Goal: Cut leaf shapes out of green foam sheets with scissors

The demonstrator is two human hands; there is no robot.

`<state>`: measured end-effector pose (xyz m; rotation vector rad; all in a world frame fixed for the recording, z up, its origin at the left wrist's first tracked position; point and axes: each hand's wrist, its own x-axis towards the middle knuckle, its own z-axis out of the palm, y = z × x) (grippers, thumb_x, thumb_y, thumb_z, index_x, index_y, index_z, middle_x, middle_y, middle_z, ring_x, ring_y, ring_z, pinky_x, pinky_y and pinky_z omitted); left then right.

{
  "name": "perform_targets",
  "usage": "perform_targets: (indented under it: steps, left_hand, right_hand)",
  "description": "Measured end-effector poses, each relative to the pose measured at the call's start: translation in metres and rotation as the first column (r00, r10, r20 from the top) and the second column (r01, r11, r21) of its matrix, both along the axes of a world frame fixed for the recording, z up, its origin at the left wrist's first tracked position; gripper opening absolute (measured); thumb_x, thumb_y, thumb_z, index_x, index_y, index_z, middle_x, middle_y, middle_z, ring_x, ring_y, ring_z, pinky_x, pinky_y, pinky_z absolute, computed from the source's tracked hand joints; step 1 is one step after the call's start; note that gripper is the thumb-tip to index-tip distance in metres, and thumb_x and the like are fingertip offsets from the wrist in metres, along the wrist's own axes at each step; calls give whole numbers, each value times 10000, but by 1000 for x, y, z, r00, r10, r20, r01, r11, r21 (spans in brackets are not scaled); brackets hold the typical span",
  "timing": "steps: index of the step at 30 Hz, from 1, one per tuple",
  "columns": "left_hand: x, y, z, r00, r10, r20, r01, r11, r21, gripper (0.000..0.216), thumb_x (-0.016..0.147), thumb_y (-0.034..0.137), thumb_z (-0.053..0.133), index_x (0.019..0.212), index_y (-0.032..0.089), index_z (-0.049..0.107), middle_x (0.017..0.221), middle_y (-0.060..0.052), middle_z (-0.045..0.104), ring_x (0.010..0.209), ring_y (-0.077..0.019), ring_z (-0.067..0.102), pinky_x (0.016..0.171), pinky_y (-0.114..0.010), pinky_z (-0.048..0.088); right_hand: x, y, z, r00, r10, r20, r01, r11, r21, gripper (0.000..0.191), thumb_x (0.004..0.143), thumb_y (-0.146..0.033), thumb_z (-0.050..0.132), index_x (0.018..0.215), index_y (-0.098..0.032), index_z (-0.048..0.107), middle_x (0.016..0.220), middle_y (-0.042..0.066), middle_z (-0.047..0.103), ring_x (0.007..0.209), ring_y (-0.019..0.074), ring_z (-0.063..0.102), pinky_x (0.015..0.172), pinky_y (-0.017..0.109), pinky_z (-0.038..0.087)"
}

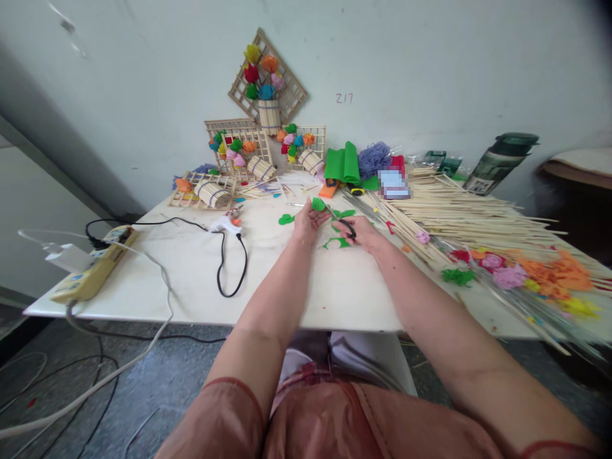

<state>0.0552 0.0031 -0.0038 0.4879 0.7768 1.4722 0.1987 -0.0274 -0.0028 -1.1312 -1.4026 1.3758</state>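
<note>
White desk (191, 280) is standing against a pale, scuffed wall (430, 64); grey speckled floor (71, 395) is showing below, with cables trailing across it. A power strip (93, 271) is lying at the desk's left edge, and a glue gun (225, 224) is resting nearer the middle, its black cord looping toward the person. Lattice frames (268, 83) with coloured paper blooms are leaning on the wall. Bamboo sticks (459, 207) are fanning across the right side, with paper flowers (507, 275) lying over their near ends.

Left hand (308, 223) is pinching a green leaf piece (318, 204) between thumb and fingers, just above the desk's centre. Right hand (363, 234) is curling around the black handles of the scissors (345, 226). The scissors' long axis is running diagonally, handles toward the person's right, blades pointing away and left at the leaf piece. Green offcuts are lying under both hands.
</note>
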Motion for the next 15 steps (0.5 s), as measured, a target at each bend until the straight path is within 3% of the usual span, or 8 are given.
perform_targets:
  steps: [5, 15]
  left_hand:
    - [0, -2, -2, 999, 8, -34, -6, 999, 45, 111, 810, 175, 669, 744, 135, 589, 702, -45, 682, 919, -193, 709, 974, -377, 506]
    - [0, -5, -3, 999, 2, -36, 0, 998, 59, 218, 744, 96, 705, 661, 146, 510, 671, -14, 662, 804, -164, 714, 907, -349, 527]
  right_hand:
    - [0, 0, 0, 1000, -8, 12, 8, 1000, -6, 163, 661, -218, 734, 615, -135, 601, 431, -47, 443, 331, 34, 312, 299, 167, 227]
    - [1, 0, -1, 999, 23, -31, -24, 999, -31, 216, 676, -255, 766, 650, -139, 584, 467, -49, 465, 355, 28, 355, 321, 144, 254]
